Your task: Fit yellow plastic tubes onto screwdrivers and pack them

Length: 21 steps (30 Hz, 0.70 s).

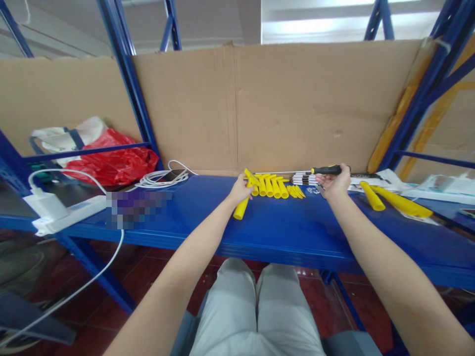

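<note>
Left hand (240, 190): wrapped around a yellow tube (241, 209)
Right hand (337, 183): gripping a screwdriver (327, 170), pointing left
Tube row (276, 189): on the blue tabletop (289, 227), between the hands
Red bag (115, 159): left, near a coiled cable (158, 179)
Cardboard (297, 104): upright behind

on shelf (282, 222) | centre: tube row (276, 189) | left: cable coil (159, 179), power strip (79, 213) | right: two tubes (372, 197) | behind: cardboard (297, 109)

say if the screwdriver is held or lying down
Held: the right hand grips the screwdriver by its black handle, the shaft pointing toward the left hand.
</note>
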Each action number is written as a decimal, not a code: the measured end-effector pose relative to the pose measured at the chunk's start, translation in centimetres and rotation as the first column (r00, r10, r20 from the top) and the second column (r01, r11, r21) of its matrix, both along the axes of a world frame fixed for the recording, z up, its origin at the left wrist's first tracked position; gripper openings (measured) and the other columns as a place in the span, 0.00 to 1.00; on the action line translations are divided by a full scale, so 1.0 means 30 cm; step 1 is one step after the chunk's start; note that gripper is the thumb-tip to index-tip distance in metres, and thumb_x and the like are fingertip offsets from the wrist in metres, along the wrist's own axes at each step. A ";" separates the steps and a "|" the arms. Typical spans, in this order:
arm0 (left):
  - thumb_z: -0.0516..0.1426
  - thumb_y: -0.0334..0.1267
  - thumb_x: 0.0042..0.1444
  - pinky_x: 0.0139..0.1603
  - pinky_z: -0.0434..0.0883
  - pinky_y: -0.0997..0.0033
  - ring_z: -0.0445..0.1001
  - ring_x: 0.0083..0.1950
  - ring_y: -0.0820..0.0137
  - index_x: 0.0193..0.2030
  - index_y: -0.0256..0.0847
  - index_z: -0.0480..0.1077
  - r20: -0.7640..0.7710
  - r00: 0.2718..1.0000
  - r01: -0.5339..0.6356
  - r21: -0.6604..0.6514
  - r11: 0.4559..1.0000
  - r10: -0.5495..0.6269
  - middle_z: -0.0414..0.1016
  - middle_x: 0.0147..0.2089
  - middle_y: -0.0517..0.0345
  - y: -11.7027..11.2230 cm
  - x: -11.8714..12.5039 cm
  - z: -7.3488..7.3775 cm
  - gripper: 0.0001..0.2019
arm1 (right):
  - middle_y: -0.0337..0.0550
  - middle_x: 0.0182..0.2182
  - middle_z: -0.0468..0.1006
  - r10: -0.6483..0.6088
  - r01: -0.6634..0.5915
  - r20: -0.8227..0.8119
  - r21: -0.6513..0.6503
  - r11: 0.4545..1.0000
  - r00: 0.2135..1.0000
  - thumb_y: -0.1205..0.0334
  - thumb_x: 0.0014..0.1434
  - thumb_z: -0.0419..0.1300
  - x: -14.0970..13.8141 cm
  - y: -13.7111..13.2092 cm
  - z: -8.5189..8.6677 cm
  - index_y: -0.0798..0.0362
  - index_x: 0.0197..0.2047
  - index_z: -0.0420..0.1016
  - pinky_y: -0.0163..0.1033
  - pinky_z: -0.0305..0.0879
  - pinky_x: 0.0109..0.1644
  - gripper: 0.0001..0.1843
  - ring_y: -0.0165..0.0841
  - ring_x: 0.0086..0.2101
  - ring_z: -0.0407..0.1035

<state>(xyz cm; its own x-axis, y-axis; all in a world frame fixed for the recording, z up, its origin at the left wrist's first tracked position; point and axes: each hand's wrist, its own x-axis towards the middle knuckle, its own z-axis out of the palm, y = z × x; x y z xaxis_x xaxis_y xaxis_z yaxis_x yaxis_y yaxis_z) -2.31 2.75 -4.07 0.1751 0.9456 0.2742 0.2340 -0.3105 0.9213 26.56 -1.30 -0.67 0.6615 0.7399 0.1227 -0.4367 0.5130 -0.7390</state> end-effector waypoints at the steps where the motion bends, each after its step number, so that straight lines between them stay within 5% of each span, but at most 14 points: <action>1: 0.59 0.24 0.55 0.22 0.69 0.79 0.69 0.16 0.81 0.55 0.39 0.57 -0.005 1.000 -0.004 -0.001 1.000 0.004 0.78 0.38 0.59 -0.001 0.000 0.000 0.23 | 0.29 0.18 0.59 -0.022 0.021 -0.023 -0.006 1.000 1.000 0.40 0.57 0.57 -0.001 0.001 0.001 0.48 0.39 0.63 0.35 0.67 0.17 0.20 0.32 0.17 0.69; 21: 0.58 0.24 0.56 0.24 0.70 0.79 0.72 0.20 0.80 0.57 0.38 0.57 -0.050 0.999 -0.003 0.013 1.000 0.003 0.79 0.44 0.53 0.003 -0.001 -0.003 0.23 | 0.29 0.17 0.60 0.085 -0.085 0.022 -0.019 0.996 0.996 0.38 0.57 0.56 0.042 0.029 -0.019 0.47 0.39 0.63 0.35 0.66 0.16 0.21 0.33 0.17 0.69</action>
